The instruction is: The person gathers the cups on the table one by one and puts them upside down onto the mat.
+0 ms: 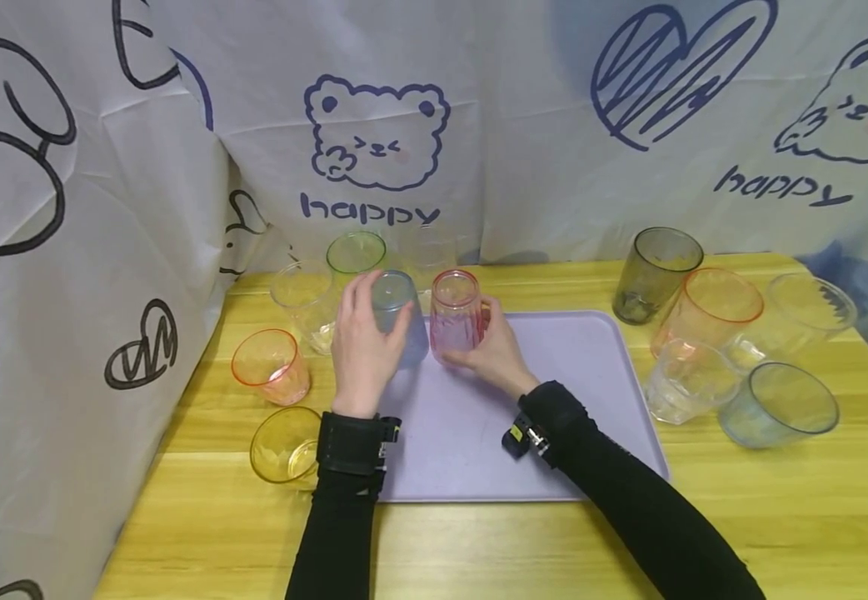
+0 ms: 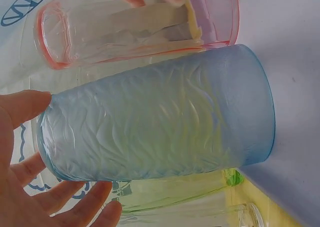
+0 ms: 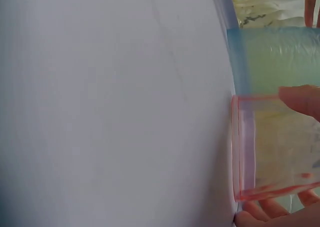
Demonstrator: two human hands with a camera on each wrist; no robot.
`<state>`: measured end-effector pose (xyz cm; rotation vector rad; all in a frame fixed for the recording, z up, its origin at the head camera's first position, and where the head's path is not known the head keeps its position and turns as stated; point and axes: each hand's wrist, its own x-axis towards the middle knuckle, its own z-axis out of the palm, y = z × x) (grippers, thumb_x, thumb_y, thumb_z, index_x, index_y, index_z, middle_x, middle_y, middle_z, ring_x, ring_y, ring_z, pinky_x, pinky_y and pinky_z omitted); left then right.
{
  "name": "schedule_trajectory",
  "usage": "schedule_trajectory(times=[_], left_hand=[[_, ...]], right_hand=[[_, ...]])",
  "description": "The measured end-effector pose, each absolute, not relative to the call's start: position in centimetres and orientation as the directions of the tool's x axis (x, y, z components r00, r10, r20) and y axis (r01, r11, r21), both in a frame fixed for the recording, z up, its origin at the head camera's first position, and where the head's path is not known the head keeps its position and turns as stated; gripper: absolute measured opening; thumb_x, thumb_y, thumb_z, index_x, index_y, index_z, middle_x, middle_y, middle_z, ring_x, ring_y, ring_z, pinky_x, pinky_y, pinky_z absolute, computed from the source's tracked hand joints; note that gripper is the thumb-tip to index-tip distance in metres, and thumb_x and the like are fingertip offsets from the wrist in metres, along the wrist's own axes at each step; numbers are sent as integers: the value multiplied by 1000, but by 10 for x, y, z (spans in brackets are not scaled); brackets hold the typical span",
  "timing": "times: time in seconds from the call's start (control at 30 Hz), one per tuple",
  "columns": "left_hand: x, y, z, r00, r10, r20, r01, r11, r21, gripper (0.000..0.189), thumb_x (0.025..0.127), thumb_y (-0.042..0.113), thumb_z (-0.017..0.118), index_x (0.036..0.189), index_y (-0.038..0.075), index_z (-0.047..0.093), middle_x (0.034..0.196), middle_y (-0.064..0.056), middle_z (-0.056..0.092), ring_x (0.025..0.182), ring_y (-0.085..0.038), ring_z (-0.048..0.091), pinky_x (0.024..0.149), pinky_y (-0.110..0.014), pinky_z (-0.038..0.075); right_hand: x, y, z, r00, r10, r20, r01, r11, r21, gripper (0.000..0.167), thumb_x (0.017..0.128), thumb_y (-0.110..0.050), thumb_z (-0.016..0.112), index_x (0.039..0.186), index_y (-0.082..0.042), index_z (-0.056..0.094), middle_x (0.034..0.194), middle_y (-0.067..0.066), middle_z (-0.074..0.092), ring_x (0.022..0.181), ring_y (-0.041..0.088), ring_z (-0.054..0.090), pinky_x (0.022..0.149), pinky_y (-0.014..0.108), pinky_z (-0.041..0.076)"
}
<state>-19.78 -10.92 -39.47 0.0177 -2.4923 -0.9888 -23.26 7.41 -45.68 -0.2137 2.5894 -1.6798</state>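
Note:
A ribbed blue tumbler [image 1: 415, 343] stands upside down on the lilac tray [image 1: 576, 400], its wide rim at the tray surface. My left hand [image 1: 365, 346] holds it near the upturned base, thumb on one side and fingers on the other, as the left wrist view shows. Right beside it, a clear pink-rimmed tumbler [image 1: 455, 315] is upside down too, at the tray's far edge. My right hand [image 1: 496, 350] grips this one low down, with the thumb [image 3: 300, 99] on the near side and fingertips round the opposite side.
Left of the tray stand an orange-rimmed glass [image 1: 271, 367], a yellow glass [image 1: 284, 446] and a clear glass [image 1: 305, 300]; a green glass [image 1: 356, 252] is behind. Several more stand at right, including a grey glass [image 1: 655, 275] and a blue glass [image 1: 779, 408]. A printed curtain [image 1: 524, 125] hangs behind.

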Motion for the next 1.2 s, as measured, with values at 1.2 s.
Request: schedule_trajectory(times=[1.2], left_hand=[[-197, -109, -396, -900, -173, 401, 152, 737, 659, 64, 93, 33, 71, 147, 10, 44, 143, -18, 53, 127, -37, 56, 103, -53, 49]], right_hand=[[-241, 79, -451, -966, -254, -44, -70, 420, -905, 92, 70, -3, 85, 148, -1, 34, 145, 22, 53, 139, 38, 48, 121, 53, 34]])
